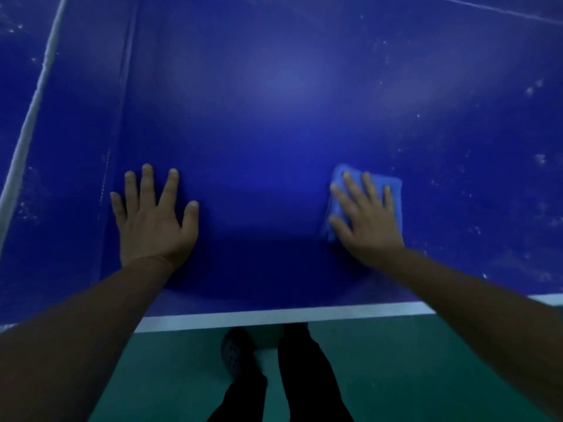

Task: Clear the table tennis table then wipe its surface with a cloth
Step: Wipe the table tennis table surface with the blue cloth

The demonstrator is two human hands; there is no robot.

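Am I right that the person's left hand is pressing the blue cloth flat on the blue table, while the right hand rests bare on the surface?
Not quite: the hands are swapped. The head view shows the right hand pressing the blue cloth flat on the blue table, while the left hand rests bare on the surface.

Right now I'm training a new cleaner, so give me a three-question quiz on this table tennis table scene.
1. True or false: the left hand presses the cloth.
2. Which side of the table shows more white specks: A) left of the cloth, B) right of the cloth?
3. Fill in: both hands lie flat, fingers ____.

Key: 1. False, the right hand presses it; the left rests on bare table. 2. B. 3. Spread.
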